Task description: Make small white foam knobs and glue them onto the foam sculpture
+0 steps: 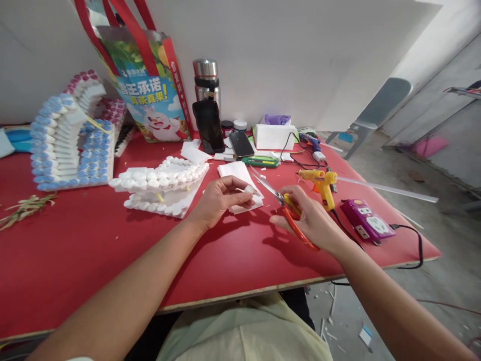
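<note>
My left hand point(220, 199) is closed in a pinch on a small white foam piece point(249, 190), just above a stack of white foam sheets point(237, 174) on the red table point(93, 240). My right hand point(308, 218) grips orange-handled scissors point(291, 213); their blades point up and left toward the foam piece. A white foam model studded with round caps point(163, 183) lies just left of my left hand.
A yellow glue gun point(322, 183) and a purple power strip point(366, 220) sit right of my right hand. A blue-capped foam model point(67, 145), a printed shopping bag point(150, 95), a steel flask point(206, 80), two phones, a tissue box point(274, 136) and a green cutter point(261, 161) stand behind.
</note>
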Demonstrator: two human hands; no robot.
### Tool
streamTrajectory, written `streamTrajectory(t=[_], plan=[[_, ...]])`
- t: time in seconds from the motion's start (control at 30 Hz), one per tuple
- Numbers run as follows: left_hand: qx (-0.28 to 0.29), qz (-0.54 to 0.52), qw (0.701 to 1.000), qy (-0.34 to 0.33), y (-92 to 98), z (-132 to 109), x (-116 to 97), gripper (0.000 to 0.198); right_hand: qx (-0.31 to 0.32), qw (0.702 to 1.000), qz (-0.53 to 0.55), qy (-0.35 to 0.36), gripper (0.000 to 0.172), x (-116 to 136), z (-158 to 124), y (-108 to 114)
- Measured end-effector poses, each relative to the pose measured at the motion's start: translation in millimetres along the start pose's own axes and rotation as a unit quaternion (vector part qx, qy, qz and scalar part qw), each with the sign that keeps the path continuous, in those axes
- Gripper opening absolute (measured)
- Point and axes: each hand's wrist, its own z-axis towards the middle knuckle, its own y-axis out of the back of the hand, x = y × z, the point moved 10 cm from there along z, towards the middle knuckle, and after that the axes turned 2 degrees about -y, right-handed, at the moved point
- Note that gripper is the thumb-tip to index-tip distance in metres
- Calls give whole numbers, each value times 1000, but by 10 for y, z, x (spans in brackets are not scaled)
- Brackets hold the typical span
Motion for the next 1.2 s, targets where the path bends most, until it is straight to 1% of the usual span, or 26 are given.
streamTrajectory(t=[0.13,0.3,0.47,0.63,0.9,1.1,1.2], plan=[[-7,5,1000,-21,2,-2,-46,30,-6,999,-41,33,55,134,-24,-23],[-22,18,999,-41,19,-8,-98,31,-28,995,-67,70,55,249,-17,-68],[-34,10,999,-39,21,-10,-95,32,-43,994,-80,65,47,203,-1,-87],[-37,13,998,-43,-2,-22,-131,33,-37,996,-61,53,44,178,6,-96],[-31,25,998,-58,-15,-23,-164,28,-46,995,-75,39,38,158,-10,-105],[-30,21,998,-51,-1,-13,-129,28,-87,987,-123,64,38,176,-39,-60],[-36,19,998,-49,28,-7,-108,28,-98,990,-95,44,39,121,-38,-22]])
